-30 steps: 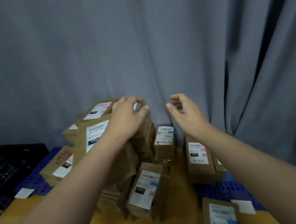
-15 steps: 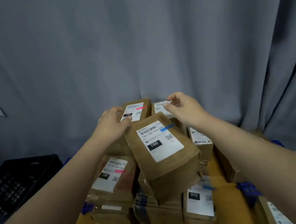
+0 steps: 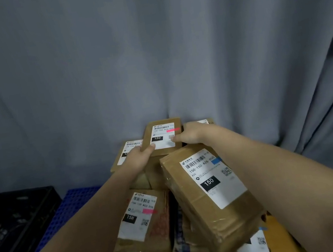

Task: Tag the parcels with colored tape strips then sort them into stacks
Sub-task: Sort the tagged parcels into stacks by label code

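The top parcel (image 3: 164, 136) sits at the far peak of the pile, in front of the curtain (image 3: 149, 52), with the left hand (image 3: 138, 159) on its near-left corner and the right hand (image 3: 191, 136) on its right edge. Another parcel (image 3: 125, 152) lies just left of it. Nearer, a tilted parcel (image 3: 211, 192) leans on the pile's right, with a flat parcel (image 3: 140, 215) just to its left. The crate (image 3: 13, 226) stands well left, and the mat (image 3: 73, 201) lies between it and the pile

The parcels (image 3: 213, 192) are matt brown cardboard (glossy where taped) — curtain (image 3: 149, 52) grey cloth, crate (image 3: 13, 226) black plastic.
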`<action>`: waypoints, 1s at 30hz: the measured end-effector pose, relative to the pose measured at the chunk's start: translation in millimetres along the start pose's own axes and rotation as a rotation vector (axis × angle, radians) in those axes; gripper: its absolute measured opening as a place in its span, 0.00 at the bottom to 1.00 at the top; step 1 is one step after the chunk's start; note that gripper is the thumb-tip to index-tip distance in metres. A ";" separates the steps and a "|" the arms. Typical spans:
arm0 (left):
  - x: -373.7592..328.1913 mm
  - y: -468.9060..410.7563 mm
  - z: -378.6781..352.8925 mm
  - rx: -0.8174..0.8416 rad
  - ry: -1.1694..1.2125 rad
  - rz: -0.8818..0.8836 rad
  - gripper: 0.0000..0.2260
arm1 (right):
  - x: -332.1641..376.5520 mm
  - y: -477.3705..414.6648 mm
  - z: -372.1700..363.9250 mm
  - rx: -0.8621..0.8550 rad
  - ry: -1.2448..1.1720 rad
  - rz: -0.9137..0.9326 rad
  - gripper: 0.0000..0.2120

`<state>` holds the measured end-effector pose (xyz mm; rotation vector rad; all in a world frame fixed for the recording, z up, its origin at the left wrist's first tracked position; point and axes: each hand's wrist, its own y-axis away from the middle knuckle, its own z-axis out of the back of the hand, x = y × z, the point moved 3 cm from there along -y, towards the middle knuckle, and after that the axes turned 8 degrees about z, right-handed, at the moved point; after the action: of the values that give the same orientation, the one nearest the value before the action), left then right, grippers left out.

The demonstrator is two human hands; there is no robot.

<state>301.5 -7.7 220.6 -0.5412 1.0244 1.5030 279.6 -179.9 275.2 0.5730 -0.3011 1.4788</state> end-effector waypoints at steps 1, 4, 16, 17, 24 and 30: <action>-0.1 -1.1 -0.6 0.006 0.034 -0.014 0.20 | -0.7 -3.9 -2.1 -0.002 -0.019 -0.006 0.24; 2.8 -6.4 -1.6 -0.051 0.206 -0.021 0.16 | -1.8 -10.4 -3.8 -0.027 -0.116 0.014 0.24; -39.5 26.2 15.4 -0.327 0.692 -0.271 0.14 | -2.2 13.0 17.4 -0.470 -0.873 0.229 0.24; -47.8 32.5 18.2 -0.346 0.713 -0.320 0.13 | 0.2 16.3 21.2 -0.498 -0.918 0.265 0.22; -112.4 86.8 19.9 -0.417 0.627 -0.739 0.13 | 4.8 46.0 51.6 -0.603 -1.137 0.436 0.27; -167.7 136.6 -35.9 -0.341 0.473 -0.987 0.19 | -41.9 90.9 84.1 -0.654 -1.387 0.479 0.28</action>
<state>199.4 -120.6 378.4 -1.4456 0.6508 0.6520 199.3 -260.8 339.1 0.9352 -2.0201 1.0701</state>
